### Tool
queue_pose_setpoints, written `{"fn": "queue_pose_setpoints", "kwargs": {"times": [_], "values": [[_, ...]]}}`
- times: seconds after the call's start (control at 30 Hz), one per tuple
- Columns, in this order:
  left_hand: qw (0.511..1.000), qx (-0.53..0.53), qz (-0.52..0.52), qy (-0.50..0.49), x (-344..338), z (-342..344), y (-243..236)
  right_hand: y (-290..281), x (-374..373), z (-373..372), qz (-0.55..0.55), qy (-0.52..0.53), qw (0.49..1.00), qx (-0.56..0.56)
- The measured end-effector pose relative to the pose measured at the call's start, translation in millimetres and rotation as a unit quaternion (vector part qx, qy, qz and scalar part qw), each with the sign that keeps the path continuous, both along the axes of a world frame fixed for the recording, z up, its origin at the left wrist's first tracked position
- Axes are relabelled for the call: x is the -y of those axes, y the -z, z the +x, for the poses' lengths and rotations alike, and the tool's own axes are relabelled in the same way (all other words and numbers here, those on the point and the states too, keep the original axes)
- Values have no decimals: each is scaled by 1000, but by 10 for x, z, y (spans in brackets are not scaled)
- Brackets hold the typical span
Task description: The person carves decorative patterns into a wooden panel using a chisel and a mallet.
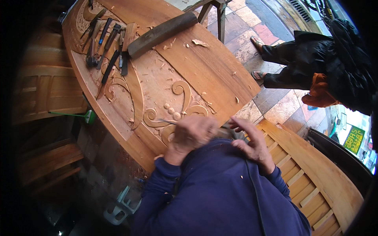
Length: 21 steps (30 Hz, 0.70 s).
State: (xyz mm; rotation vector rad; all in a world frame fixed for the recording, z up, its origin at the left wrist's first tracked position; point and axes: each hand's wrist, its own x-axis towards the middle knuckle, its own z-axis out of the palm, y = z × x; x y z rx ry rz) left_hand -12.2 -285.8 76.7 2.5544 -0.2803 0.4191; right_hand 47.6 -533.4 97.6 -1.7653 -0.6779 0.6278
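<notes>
From the centre of the view toward 11 o'clock lies one carved wooden panel [208, 67]. Hands: two. The left hand [193, 131], at the centre, has its grip closed around one slender metal tool [167, 121]; the exposed shaft points to 9 o'clock, over the carving. The right hand [252, 143], at 3 o'clock from the left, has its grip released, fingers spread and slightly curved.

At 10 o'clock, at least six hand tools [112, 37] lie grouped on the panel; overlap prevents an exact count. Between 11 and 12 o'clock: one dark bar [163, 34], resting beside them. At 2 o'clock: one standing person [291, 55], two sandalled feet. At 4 o'clock: one slatted wooden piece [315, 159].

Panel appearance: reddish-brown; curved left edge; raised scrolls with curled ends; at least three round bosses; paler recessed ground; loose shavings scattered over the surface.
</notes>
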Motion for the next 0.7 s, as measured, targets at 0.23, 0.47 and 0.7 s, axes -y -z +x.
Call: {"fn": "queue_pose_setpoints", "kwargs": {"times": [0.23, 0.47, 0.7], "values": [[1000, 4, -14, 22, 681, 256, -23, 115, 191, 230, -40, -25, 975, -218], [974, -29, 51, -219, 434, 24, 319, 476, 590, 231, 26, 116, 904, -412], [995, 7, -73, -72, 563, -393, 363, 213, 302, 27, -39, 29, 962, -267]]}}
